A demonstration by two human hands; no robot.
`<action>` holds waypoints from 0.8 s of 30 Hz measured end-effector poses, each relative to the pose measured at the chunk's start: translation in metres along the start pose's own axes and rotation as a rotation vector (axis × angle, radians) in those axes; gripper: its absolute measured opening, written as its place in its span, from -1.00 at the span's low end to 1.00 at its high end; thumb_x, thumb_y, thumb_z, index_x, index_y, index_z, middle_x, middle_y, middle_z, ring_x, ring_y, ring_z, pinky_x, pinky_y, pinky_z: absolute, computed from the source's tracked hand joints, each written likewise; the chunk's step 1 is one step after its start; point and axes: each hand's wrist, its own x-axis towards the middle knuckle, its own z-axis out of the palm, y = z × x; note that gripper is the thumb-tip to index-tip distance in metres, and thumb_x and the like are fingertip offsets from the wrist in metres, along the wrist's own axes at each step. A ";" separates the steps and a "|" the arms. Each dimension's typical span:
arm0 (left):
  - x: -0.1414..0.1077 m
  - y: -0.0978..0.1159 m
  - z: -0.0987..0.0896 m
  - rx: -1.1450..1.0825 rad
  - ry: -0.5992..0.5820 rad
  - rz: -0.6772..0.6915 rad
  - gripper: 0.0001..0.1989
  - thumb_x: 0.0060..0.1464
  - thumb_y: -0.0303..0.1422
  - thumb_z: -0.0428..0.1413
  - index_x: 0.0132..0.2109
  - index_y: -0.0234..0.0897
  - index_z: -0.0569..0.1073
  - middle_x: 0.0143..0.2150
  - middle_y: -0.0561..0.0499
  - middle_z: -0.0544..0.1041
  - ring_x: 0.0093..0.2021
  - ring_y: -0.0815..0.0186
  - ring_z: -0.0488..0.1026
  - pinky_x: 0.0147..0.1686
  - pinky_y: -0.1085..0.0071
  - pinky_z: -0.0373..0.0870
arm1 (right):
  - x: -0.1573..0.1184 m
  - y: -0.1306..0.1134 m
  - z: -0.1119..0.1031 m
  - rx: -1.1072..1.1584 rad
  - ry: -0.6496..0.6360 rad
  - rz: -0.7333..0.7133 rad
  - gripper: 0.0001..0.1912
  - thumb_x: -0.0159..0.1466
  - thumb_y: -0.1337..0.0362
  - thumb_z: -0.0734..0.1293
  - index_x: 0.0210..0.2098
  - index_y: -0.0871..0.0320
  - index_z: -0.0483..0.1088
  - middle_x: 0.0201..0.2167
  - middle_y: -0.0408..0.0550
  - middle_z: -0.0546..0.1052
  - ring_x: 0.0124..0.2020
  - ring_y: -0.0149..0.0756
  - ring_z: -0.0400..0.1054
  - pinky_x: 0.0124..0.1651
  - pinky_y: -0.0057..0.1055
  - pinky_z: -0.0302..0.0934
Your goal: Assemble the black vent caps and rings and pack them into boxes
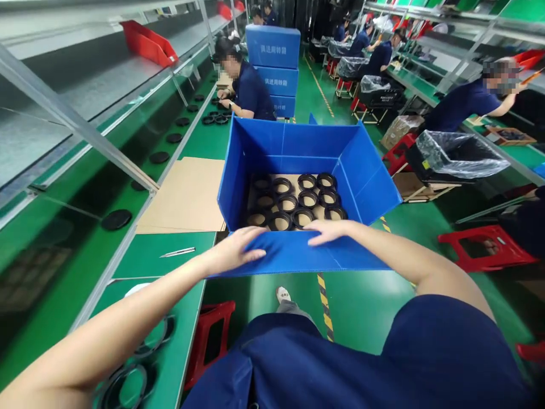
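A blue corrugated box stands in front of me with its flaps up and its near flap folded out toward me. Inside, several black rings lie in rows on a tan cardboard sheet. My left hand rests at the left part of the near flap, thumb and fingers apart. On the right part of that flap lies my right hand, its fingers over the near edge of the box opening and spread from the thumb. Neither hand holds a ring.
Cardboard sheets, a metal pen-like tool and more black rings lie on the green table at left. Black discs line the conveyor. A red stool is below. A person sits ahead, near stacked blue boxes.
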 end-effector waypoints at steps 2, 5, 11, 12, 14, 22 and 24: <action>0.029 -0.002 0.020 0.093 -0.201 -0.003 -0.19 0.20 -0.02 0.19 0.49 -0.09 0.14 0.52 -0.20 0.14 0.52 -0.07 0.04 0.42 -0.07 0.09 | 0.000 -0.006 0.017 0.097 -0.287 -0.111 0.09 -0.13 -0.20 0.64 0.33 -0.03 0.39 0.29 0.04 0.45 0.21 -0.13 0.42 0.20 -0.31 0.30; 0.067 -0.013 0.048 0.217 -0.358 -0.064 -0.07 0.12 -0.15 0.30 0.52 0.00 0.05 0.56 -0.22 0.02 0.55 -0.17 -0.12 0.41 -0.26 -0.04 | 0.000 -0.016 0.039 0.100 -0.529 -0.055 0.40 -0.04 -0.15 0.63 0.56 -0.07 -0.18 0.52 0.24 0.03 0.48 0.23 0.00 0.42 0.15 -0.03; 0.167 -0.052 0.059 0.315 -0.302 -0.399 0.19 -0.06 -0.08 0.41 0.56 -0.01 -0.10 0.59 -0.33 -0.18 0.40 -0.38 0.19 0.28 -0.18 0.26 | -0.007 -0.020 0.080 -0.078 -0.278 0.008 0.35 0.03 0.03 0.65 0.57 0.02 -0.18 0.13 0.25 0.46 0.11 0.14 0.34 0.24 0.08 0.14; 0.184 -0.060 0.058 0.307 -0.322 -0.460 0.27 -0.11 0.00 0.42 0.56 -0.01 -0.15 0.59 -0.36 -0.28 0.35 -0.41 0.27 0.23 -0.16 0.32 | -0.010 -0.018 0.085 -0.073 -0.234 -0.011 0.32 0.04 0.02 0.65 0.56 0.02 -0.14 0.08 0.22 0.47 0.06 0.11 0.35 0.19 0.01 0.18; 0.212 -0.076 0.057 0.279 -0.348 -0.542 0.27 -0.08 0.19 0.32 0.56 0.03 -0.22 0.59 -0.36 -0.39 0.27 -0.40 0.37 0.17 -0.12 0.40 | -0.015 -0.014 0.090 -0.045 -0.179 -0.036 0.28 0.03 -0.02 0.64 0.54 0.02 -0.06 0.06 0.20 0.47 0.02 0.07 0.35 0.13 -0.07 0.21; 0.262 -0.103 0.096 0.266 -0.368 -0.651 0.08 -0.02 -0.05 0.34 0.53 0.12 -0.02 0.59 -0.30 -0.36 0.20 -0.32 0.47 0.10 -0.04 0.47 | -0.016 -0.011 0.090 0.022 -0.180 -0.076 0.27 -0.05 -0.09 0.67 0.50 0.06 0.07 0.06 0.19 0.47 0.03 0.08 0.36 0.19 -0.01 0.20; 0.267 -0.105 0.103 0.259 -0.341 -0.666 -0.02 0.04 -0.14 0.31 0.52 0.10 0.06 0.59 -0.32 -0.30 0.21 -0.29 0.47 0.10 0.00 0.47 | -0.012 -0.006 0.088 0.084 -0.189 -0.112 0.19 0.02 -0.12 0.63 0.49 0.04 0.09 0.06 0.18 0.48 0.05 0.08 0.37 0.19 -0.01 0.22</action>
